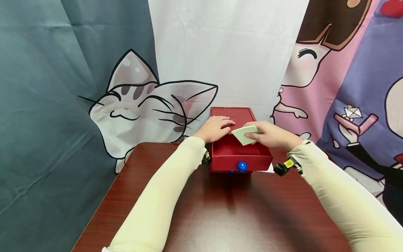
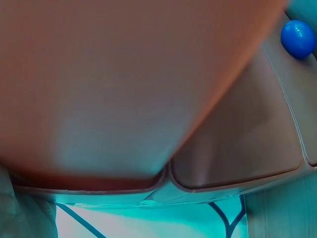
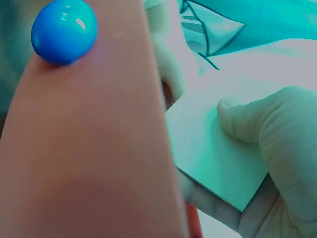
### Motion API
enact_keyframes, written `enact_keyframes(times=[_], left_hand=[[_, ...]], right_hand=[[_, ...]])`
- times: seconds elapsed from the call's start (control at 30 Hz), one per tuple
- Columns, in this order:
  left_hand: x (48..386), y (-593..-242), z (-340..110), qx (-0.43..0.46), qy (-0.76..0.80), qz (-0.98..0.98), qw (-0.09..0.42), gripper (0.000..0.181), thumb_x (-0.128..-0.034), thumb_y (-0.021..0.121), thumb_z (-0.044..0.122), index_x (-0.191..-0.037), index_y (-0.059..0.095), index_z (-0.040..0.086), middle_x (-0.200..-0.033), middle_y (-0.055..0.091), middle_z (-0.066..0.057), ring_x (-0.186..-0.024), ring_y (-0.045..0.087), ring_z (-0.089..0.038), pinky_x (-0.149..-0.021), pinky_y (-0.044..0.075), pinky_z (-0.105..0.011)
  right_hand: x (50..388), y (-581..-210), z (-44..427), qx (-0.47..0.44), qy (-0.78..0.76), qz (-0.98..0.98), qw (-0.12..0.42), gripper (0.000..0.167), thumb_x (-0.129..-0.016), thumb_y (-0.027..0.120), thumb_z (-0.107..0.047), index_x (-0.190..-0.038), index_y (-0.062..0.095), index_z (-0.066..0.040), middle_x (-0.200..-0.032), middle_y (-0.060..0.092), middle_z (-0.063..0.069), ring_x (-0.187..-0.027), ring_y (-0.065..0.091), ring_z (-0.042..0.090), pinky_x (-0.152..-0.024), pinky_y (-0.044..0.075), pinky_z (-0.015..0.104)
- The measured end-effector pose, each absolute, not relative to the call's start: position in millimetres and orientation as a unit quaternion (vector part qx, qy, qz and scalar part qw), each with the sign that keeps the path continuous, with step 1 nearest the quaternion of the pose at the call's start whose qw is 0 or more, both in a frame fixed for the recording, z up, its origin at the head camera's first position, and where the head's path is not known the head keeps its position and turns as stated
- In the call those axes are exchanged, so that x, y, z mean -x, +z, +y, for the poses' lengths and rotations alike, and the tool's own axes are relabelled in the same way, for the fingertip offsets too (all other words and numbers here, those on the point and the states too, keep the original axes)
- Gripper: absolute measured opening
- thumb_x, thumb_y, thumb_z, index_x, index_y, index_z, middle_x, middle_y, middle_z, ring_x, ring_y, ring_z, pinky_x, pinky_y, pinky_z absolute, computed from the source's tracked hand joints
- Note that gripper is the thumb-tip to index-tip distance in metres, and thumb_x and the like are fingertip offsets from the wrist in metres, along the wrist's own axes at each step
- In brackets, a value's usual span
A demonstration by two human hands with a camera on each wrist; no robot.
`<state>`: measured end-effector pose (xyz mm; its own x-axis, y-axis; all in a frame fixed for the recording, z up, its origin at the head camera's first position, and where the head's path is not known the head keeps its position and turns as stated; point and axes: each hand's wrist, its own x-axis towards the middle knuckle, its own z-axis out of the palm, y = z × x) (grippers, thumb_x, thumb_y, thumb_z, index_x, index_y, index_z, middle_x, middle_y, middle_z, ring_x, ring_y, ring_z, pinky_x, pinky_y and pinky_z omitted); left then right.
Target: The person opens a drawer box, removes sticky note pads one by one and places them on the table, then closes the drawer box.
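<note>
A small red drawer cabinet [image 1: 233, 113] stands on the table, its upper drawer [image 1: 223, 163] pulled out, with a round blue knob [image 1: 242, 166] on the front. On the cabinet's top rests my left hand [image 1: 214, 128], fingers extended. My right hand [image 1: 270, 134] pinches a thin, pale green-yellow square pad [image 1: 241, 134] above the open drawer. In the right wrist view the thumb lies on the upper face of the pad [image 3: 208, 144] and fingers are beneath it. The left wrist view shows the cabinet close up, with the knob [image 2: 298, 39] at upper right.
Below the drawer, a second blue knob [image 1: 231, 172] partly shows. A white sheet edge [image 1: 269, 169] lies on the table to the cabinet's right. The brown table [image 1: 226, 217] extends toward me. Behind it hangs a printed curtain [image 1: 230, 52].
</note>
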<state>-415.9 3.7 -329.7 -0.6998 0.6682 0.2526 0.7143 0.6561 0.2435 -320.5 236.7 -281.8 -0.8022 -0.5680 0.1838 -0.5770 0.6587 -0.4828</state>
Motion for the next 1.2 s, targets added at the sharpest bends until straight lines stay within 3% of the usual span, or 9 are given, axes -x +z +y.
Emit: enact_keyframes(times=[0.27, 0.57, 0.77, 1.0, 1.13, 1.2], left_hand=[[415, -330, -1, 0.383, -0.159, -0.908, 0.067, 0.045, -0.1052, 0.039, 0.034, -0.147, 0.055, 0.028, -0.157, 0.043, 0.000, -0.148, 0.033, -0.016, -0.124, 0.015, -0.040], [414, -330, 1, 0.387, -0.164, -0.905, 0.069, 0.045, -0.1050, 0.040, 0.033, -0.147, 0.055, 0.026, -0.157, 0.044, 0.000, -0.147, 0.034, -0.016, -0.124, 0.015, -0.040], [415, -329, 2, 0.382, -0.167, -0.906, 0.069, 0.045, -0.1051, 0.040, 0.033, -0.147, 0.055, 0.027, -0.157, 0.044, 0.001, -0.147, 0.033, -0.015, -0.124, 0.014, -0.039], [415, -330, 2, 0.387, -0.169, -0.904, 0.062, 0.045, -0.1051, 0.039, 0.033, -0.147, 0.055, 0.027, -0.157, 0.043, 0.000, -0.148, 0.032, -0.015, -0.124, 0.013, -0.039], [415, -330, 2, 0.385, -0.169, -0.905, 0.062, 0.045, -0.1053, 0.039, 0.034, -0.147, 0.055, 0.028, -0.157, 0.043, 0.001, -0.148, 0.032, -0.014, -0.124, 0.013, -0.039], [415, -330, 2, 0.383, -0.169, -0.906, 0.064, 0.045, -0.1055, 0.039, 0.034, -0.147, 0.055, 0.028, -0.157, 0.043, 0.001, -0.148, 0.032, -0.014, -0.124, 0.013, -0.038]], right_hand=[[313, -286, 268, -0.262, 0.327, -0.908, 0.032, 0.029, -0.100, 0.063, -0.008, -0.127, 0.065, 0.002, -0.101, 0.073, 0.015, -0.080, 0.070, 0.022, -0.069, 0.056, 0.028], [311, -293, 304, -0.235, 0.331, -0.904, 0.132, 0.025, -0.097, 0.064, -0.004, -0.121, 0.067, 0.004, -0.104, 0.072, 0.019, -0.080, 0.064, 0.003, -0.072, 0.050, 0.013], [316, -306, 334, -0.177, 0.330, -0.916, 0.144, 0.031, -0.100, 0.062, -0.009, -0.126, 0.062, 0.008, -0.108, 0.069, 0.028, -0.076, 0.064, 0.004, -0.065, 0.051, 0.017], [322, -336, 361, -0.134, 0.328, -0.926, 0.132, 0.033, -0.102, 0.057, -0.010, -0.128, 0.059, 0.010, -0.106, 0.069, 0.031, -0.077, 0.063, 0.003, -0.067, 0.052, 0.016], [325, -352, 368, -0.131, 0.289, -0.938, 0.138, 0.032, -0.101, 0.058, -0.010, -0.126, 0.061, 0.009, -0.106, 0.070, 0.028, -0.083, 0.063, 0.012, -0.071, 0.048, 0.019], [327, -359, 371, -0.133, 0.274, -0.943, 0.136, 0.031, -0.100, 0.059, -0.009, -0.125, 0.062, 0.009, -0.107, 0.070, 0.029, -0.088, 0.064, 0.021, -0.075, 0.050, 0.027]])
